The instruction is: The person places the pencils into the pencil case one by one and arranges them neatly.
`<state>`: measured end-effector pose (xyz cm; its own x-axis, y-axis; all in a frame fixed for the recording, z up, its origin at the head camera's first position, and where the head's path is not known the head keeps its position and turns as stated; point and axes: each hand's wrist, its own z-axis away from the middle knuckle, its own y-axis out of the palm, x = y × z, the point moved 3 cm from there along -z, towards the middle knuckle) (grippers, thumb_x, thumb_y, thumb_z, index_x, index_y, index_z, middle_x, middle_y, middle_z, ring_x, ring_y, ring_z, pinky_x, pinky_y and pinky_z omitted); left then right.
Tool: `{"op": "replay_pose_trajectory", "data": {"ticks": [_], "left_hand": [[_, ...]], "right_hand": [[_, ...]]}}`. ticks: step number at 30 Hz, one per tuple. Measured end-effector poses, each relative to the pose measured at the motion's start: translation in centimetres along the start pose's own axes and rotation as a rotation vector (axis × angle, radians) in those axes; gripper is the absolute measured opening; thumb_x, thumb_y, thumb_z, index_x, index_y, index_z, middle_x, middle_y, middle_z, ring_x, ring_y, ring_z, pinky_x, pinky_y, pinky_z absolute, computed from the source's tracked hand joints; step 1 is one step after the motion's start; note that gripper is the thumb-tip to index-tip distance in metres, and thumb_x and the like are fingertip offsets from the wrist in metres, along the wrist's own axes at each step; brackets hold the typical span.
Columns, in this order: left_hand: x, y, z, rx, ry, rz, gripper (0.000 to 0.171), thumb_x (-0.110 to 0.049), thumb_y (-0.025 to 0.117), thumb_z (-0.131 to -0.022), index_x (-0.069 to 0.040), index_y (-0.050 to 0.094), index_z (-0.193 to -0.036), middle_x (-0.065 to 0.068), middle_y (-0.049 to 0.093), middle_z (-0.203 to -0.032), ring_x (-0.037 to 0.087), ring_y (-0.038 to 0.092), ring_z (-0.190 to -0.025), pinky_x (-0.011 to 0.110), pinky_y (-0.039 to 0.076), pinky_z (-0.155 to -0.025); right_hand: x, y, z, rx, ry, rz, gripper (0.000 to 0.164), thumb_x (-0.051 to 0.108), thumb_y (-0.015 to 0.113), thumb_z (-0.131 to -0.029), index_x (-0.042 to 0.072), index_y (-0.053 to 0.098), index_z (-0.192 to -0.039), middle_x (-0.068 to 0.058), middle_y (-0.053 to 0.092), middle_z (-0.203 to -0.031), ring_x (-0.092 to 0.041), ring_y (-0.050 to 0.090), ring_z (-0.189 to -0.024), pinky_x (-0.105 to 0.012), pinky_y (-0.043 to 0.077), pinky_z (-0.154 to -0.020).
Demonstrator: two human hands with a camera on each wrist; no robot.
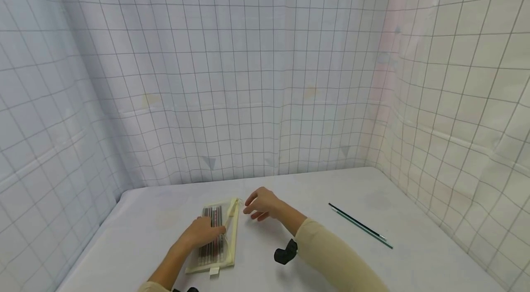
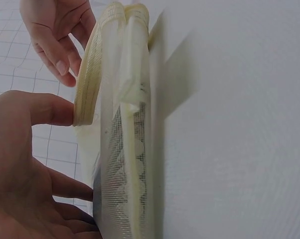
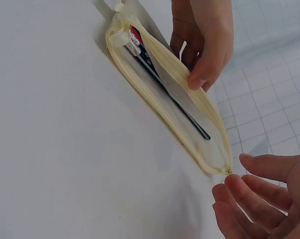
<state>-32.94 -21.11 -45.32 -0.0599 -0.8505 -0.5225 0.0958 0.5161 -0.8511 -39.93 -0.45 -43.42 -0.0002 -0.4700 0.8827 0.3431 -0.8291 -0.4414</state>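
Note:
A mesh zip pencil pouch with pale yellow edging lies on the table at the left, several pencils showing through its side. Its zip is undone, and in the right wrist view a dark pencil shows inside the mouth. My left hand holds the pouch, thumb on the zip edge and fingers against the mesh side. Close by the far end of the zip is my right hand, fingers loosely bent and apart, with nothing between them; in the right wrist view its fingertips are right at the zip's end.
Two slim pencils, one black and one green, lie side by side on the white table at the right. White curtains with a grid pattern enclose the back and sides.

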Motion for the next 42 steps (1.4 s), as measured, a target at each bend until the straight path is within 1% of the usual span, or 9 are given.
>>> {"op": "replay_pose_trajectory", "data": {"ticks": [4,7,9,12,16,23,29,33,42], "left_hand": [[0.2,0.1,0.1,0.006,-0.001,0.000,0.046,-0.038,0.066,-0.086,0.008,0.063,-0.092,0.015,0.062,-0.086,0.027,0.059,-0.075,0.045,0.053,-0.071],[0.2,0.2,0.2,0.001,0.001,0.003,0.037,-0.037,0.066,-0.086,-0.001,0.059,-0.082,0.010,0.057,-0.078,0.023,0.054,-0.069,0.039,0.048,-0.064],[0.1,0.2,0.2,-0.008,0.008,0.011,0.036,-0.036,0.067,-0.086,-0.003,0.057,-0.078,0.009,0.055,-0.075,0.023,0.053,-0.066,0.038,0.046,-0.061],[0.0,0.1,0.2,-0.012,0.016,0.003,0.036,-0.037,0.066,-0.087,-0.003,0.057,-0.078,0.010,0.055,-0.077,0.023,0.053,-0.068,0.039,0.048,-0.063],[0.0,0.2,0.2,-0.008,0.019,-0.015,0.042,-0.038,0.065,-0.088,0.003,0.061,-0.086,0.012,0.059,-0.083,0.025,0.056,-0.073,0.044,0.053,-0.069],[0.1,0.2,0.1,-0.007,0.012,-0.020,0.042,-0.038,0.065,-0.088,0.003,0.061,-0.085,0.012,0.059,-0.080,0.025,0.056,-0.071,0.044,0.053,-0.068],[0.1,0.2,0.2,-0.006,0.018,-0.026,0.046,-0.038,0.065,-0.088,0.008,0.062,-0.089,0.014,0.060,-0.082,0.026,0.057,-0.072,0.046,0.053,-0.070],[-0.1,0.1,0.2,-0.011,0.014,-0.011,0.040,-0.037,0.066,-0.087,0.002,0.060,-0.084,0.011,0.057,-0.078,0.024,0.054,-0.069,0.042,0.051,-0.067],[0.0,0.2,0.3,-0.016,0.015,-0.002,0.036,-0.037,0.066,-0.088,-0.004,0.055,-0.077,0.010,0.054,-0.077,0.023,0.053,-0.068,0.039,0.049,-0.064]], "right_hand": [[-0.4,-0.7,0.2,0.000,-0.004,0.009,0.023,0.007,0.082,-0.088,0.000,0.075,-0.109,-0.006,0.071,-0.090,-0.024,0.073,-0.075,-0.038,0.058,-0.064],[-0.6,-1.3,0.4,-0.008,0.000,0.020,0.024,0.008,0.082,-0.088,0.000,0.074,-0.110,-0.006,0.070,-0.091,-0.023,0.072,-0.075,-0.038,0.058,-0.066],[-0.7,-1.7,0.5,-0.015,0.004,0.030,0.024,0.008,0.082,-0.088,0.000,0.074,-0.109,-0.006,0.071,-0.090,-0.023,0.072,-0.075,-0.038,0.059,-0.066],[-0.9,-2.4,0.6,-0.022,0.013,0.047,0.022,0.009,0.082,-0.088,0.001,0.074,-0.107,-0.006,0.070,-0.090,-0.022,0.072,-0.075,-0.037,0.059,-0.067],[-1.4,-3.3,0.9,-0.019,0.019,0.063,0.023,0.010,0.082,-0.088,0.001,0.074,-0.108,-0.006,0.070,-0.090,-0.022,0.071,-0.075,-0.037,0.059,-0.067],[-2.7,-5.7,1.3,-0.019,0.001,0.055,0.027,0.010,0.081,-0.089,-0.001,0.073,-0.112,-0.007,0.071,-0.092,-0.022,0.071,-0.078,-0.037,0.059,-0.069],[-3.5,-7.7,1.7,-0.036,0.009,0.065,0.029,0.011,0.081,-0.089,-0.001,0.073,-0.114,-0.006,0.072,-0.092,-0.022,0.071,-0.078,-0.036,0.058,-0.069],[-3.8,-8.9,2.3,-0.057,0.016,0.077,0.030,0.011,0.081,-0.089,-0.001,0.073,-0.115,-0.006,0.072,-0.092,-0.021,0.071,-0.078,-0.036,0.058,-0.069],[-5.1,-11.5,3.2,-0.105,0.040,0.099,0.031,0.012,0.080,-0.089,-0.001,0.073,-0.116,-0.006,0.072,-0.092,-0.020,0.070,-0.077,-0.034,0.057,-0.068]]}}
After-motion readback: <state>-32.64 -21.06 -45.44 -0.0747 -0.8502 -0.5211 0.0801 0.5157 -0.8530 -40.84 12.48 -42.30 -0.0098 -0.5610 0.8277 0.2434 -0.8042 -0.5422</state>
